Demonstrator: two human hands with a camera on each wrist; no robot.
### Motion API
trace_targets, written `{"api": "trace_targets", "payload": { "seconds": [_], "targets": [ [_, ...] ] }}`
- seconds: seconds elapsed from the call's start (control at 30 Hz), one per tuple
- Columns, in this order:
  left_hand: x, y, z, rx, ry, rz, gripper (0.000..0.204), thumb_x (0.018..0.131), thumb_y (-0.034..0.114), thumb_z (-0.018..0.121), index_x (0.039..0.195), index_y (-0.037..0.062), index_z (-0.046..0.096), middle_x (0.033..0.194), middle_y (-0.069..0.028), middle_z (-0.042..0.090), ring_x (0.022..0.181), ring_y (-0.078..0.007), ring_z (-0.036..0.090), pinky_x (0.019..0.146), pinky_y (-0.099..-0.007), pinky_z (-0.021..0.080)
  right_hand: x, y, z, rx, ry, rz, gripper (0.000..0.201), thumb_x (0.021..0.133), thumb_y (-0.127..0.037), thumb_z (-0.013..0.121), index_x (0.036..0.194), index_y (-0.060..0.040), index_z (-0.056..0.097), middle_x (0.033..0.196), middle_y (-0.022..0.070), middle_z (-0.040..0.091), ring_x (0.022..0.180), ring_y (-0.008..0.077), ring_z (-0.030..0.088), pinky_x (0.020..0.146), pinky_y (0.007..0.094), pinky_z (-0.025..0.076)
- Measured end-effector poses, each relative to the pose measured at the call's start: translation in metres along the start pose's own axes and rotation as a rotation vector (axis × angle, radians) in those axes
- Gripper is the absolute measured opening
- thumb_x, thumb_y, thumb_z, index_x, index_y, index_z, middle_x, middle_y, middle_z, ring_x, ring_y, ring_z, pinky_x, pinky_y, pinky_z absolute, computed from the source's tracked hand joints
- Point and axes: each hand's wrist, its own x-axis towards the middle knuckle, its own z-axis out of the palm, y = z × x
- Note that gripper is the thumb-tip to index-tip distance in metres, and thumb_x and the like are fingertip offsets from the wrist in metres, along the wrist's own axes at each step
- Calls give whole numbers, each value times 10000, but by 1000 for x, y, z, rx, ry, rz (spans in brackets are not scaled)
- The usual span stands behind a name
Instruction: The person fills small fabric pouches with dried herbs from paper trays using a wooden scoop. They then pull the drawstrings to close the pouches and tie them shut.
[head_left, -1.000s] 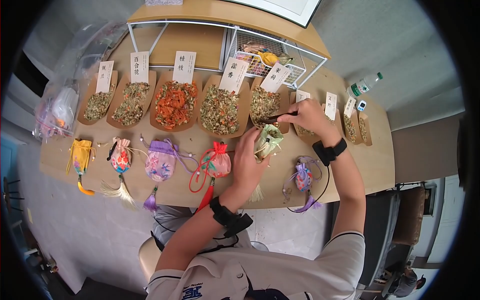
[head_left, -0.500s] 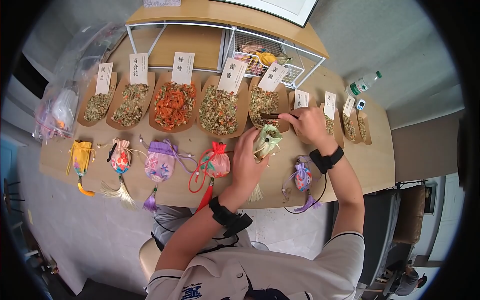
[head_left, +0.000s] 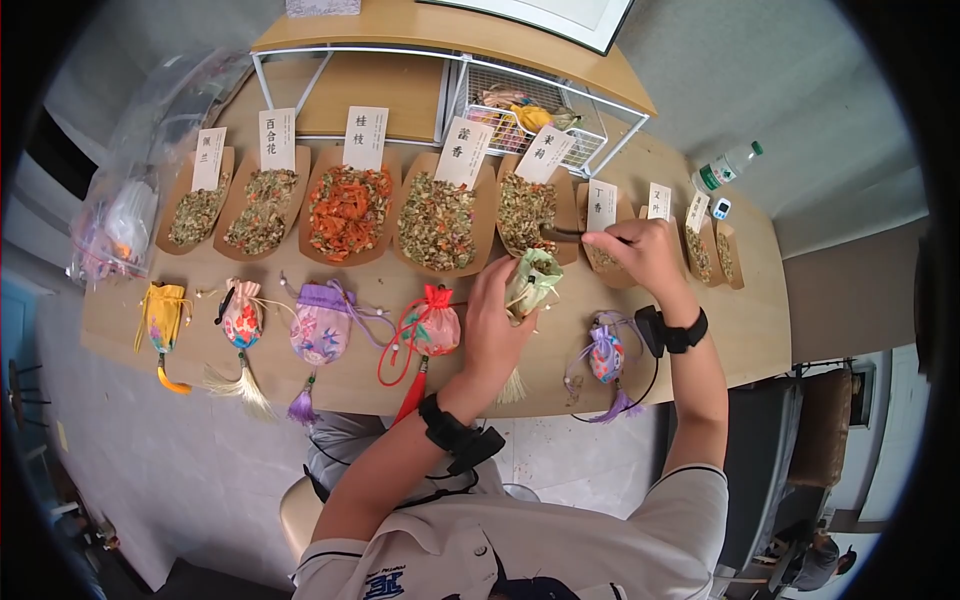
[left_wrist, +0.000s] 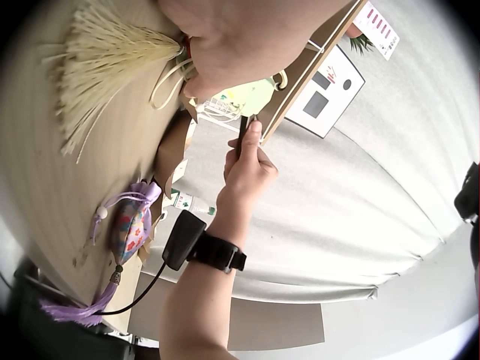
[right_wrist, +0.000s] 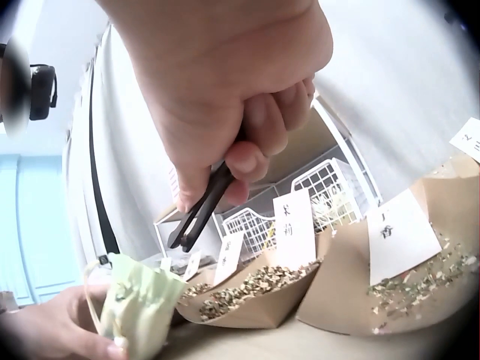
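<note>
In the head view my left hand (head_left: 492,325) grips a pale green drawstring pouch (head_left: 533,287), its mouth open and facing up, with dried bits showing inside. A cream tassel (left_wrist: 120,49) hangs below it. My right hand (head_left: 645,255) pinches the handle of a dark brown scoop (head_left: 563,236). The scoop's tip is just above the pouch mouth, over the near end of a paper tray (head_left: 510,235) of dried herbs. In the right wrist view, fingers curl round the dark scoop (right_wrist: 206,206) above the green pouch (right_wrist: 142,307).
More labelled herb trays stand in a row, one with orange pieces (head_left: 350,210). Several tasselled pouches lie along the near edge, including a purple one (head_left: 606,355) right of the hands. Behind are a shelf (head_left: 400,25), a wire basket (head_left: 580,140) and a bottle (head_left: 725,170).
My right hand has moved slightly right and down, bringing the scoop back from over the herb tray toward its near right side. My left hand and the green pouch stay nearly still.
</note>
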Motion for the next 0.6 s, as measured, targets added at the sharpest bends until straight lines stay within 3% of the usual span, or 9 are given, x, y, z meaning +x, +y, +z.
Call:
{"api": "trace_targets", "payload": {
  "seconds": [0.1, 0.2, 0.3, 0.4, 0.6],
  "targets": [
    [0, 1, 0, 2, -1, -8, 703, 671, 1, 820, 1306, 43, 521, 1282, -153, 583, 1179, -352, 578, 981, -408, 486, -9, -3, -6, 100, 6, -115, 410, 780, -416, 810, 686, -22, 743, 547, 113, 604, 468, 282, 557, 460, 337, 418],
    [-1, 0, 0, 7, -5, -7, 706, 669, 2, 822, 1305, 44, 520, 1284, -153, 582, 1182, -352, 575, 982, -409, 485, -11, -6, -12, -15, -89, -177, 396, 777, -409, 816, 709, -24, 752, 562, 113, 618, 471, 272, 563, 463, 332, 423],
    [0, -1, 0, 7, -6, 3, 710, 668, 2, 824, 1307, 44, 517, 1285, -152, 581, 1181, -351, 576, 981, -410, 485, -5, 2, -12, 71, -115, -84, 422, 782, -431, 805, 696, -22, 749, 574, 127, 624, 494, 292, 591, 477, 347, 448],
    [0, 0, 0, 4, -11, 0, 710, 672, 2, 824, 1309, 45, 515, 1298, -153, 578, 1188, -349, 576, 986, -407, 484, 10, 14, -13, -172, -140, 52, 398, 794, -418, 804, 740, -26, 762, 591, 145, 628, 525, 294, 597, 520, 362, 453],
    [0, 0, 0, 1, -20, 11, 712, 685, -1, 821, 1325, 42, 512, 1336, -157, 575, 1218, -340, 574, 1011, -398, 475, 32, 18, 0, -327, -301, 177, 619, 788, -618, 729, 677, -9, 723, 585, 182, 610, 571, 366, 621, 552, 421, 478]
  ]
}}
